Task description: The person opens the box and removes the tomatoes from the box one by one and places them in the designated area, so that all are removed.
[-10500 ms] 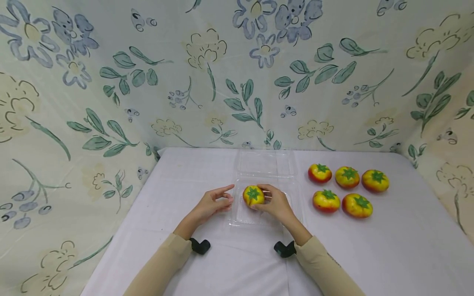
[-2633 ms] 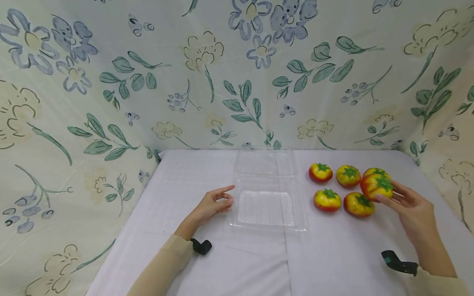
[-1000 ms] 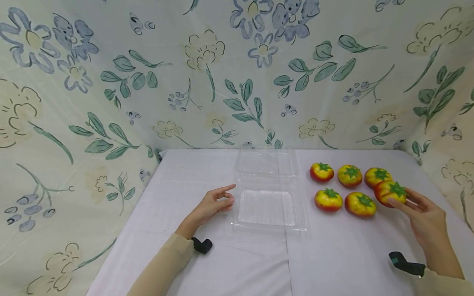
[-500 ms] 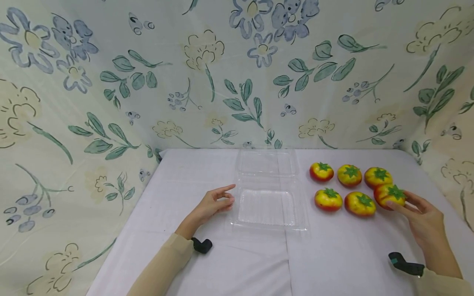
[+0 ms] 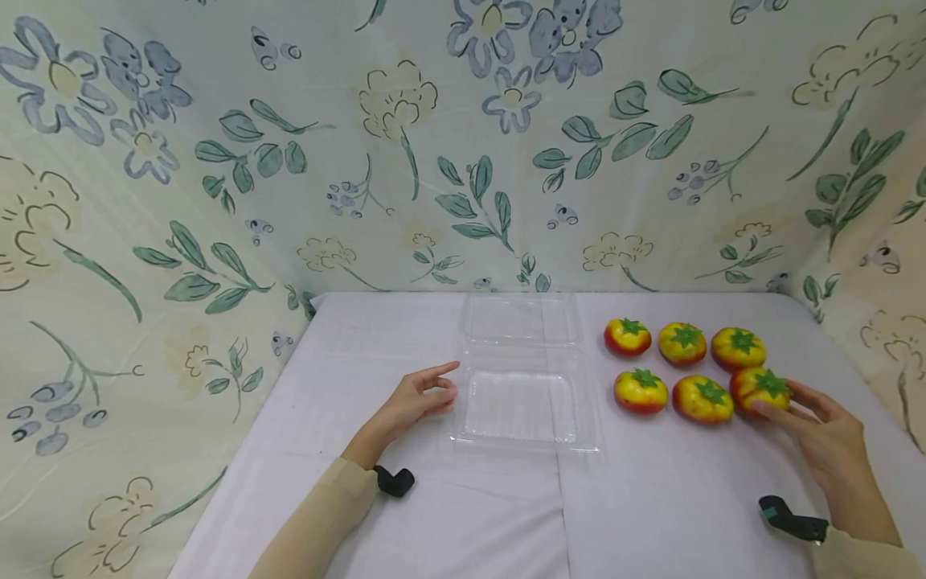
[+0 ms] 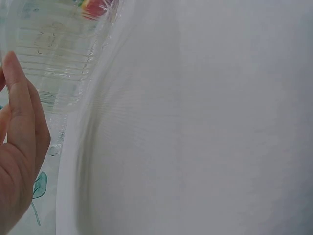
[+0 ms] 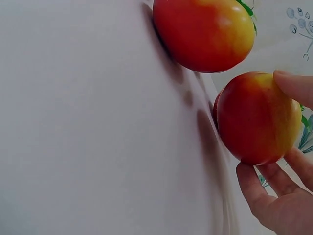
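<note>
My right hand (image 5: pixel 832 430) holds a yellow-and-red toy tomato (image 5: pixel 760 392) with a green star-shaped leaf top, thumb on the near side and fingers on the far side. It is at the right end of the front row, low over the cloth; in the right wrist view a shadow lies beside the held tomato (image 7: pixel 257 120), and I cannot tell whether it touches down. A clear plastic clamshell box (image 5: pixel 522 406) lies open with its lid (image 5: pixel 521 320) folded back. Fingers loosely extended, my left hand (image 5: pixel 412 400) rests at the box's left edge, holding nothing.
Two more tomatoes stand in the front row, the nearer one (image 5: pixel 703 400) just left of the held one. Behind is a row of three, ending in a tomato (image 5: pixel 738 347) at the right. White cloth (image 5: pixel 405 523) covers the table; floral fabric (image 5: pixel 463 145) hangs behind.
Earlier the right hand held a tomato over the box; it then carried it right, past the back-right tomato, and has lowered it into the front row. The left hand has stayed still.
</note>
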Available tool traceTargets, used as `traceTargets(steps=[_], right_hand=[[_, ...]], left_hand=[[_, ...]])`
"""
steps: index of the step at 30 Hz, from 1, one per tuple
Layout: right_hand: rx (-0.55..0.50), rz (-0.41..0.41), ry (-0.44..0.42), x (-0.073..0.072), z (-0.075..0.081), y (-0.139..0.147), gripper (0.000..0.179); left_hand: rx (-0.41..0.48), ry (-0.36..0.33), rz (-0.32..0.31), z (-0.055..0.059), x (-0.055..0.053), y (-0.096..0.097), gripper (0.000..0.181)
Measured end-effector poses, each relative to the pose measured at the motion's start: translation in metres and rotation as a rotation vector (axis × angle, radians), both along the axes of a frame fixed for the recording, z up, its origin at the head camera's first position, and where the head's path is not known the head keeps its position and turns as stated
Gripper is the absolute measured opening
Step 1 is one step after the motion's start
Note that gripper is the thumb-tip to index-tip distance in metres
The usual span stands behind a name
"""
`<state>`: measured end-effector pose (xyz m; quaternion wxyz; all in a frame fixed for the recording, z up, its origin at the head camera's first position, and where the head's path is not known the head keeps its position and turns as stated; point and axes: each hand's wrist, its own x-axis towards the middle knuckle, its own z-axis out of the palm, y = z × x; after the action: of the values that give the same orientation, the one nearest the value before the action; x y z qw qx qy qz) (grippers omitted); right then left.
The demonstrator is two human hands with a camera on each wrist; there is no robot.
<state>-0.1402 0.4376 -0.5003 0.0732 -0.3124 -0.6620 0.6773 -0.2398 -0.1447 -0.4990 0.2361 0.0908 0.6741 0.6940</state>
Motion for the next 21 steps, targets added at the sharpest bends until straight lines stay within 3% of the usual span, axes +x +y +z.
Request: traceTargets(steps=[14, 21], right_hand=[[0.081, 0.009, -0.036, 0.0004, -0.0048, -0.0016, 0.072], [0.028, 0.011, 0.048, 0.0001, -0.01, 0.0017, 0.063]], left_hand=[[-0.01, -0.003, -0.005, 0.0003, -0.0005, 0.0001, 0.063], [-0.01, 0.0, -0.004, -0.0005, -0.0005, -0.0003, 0.065]])
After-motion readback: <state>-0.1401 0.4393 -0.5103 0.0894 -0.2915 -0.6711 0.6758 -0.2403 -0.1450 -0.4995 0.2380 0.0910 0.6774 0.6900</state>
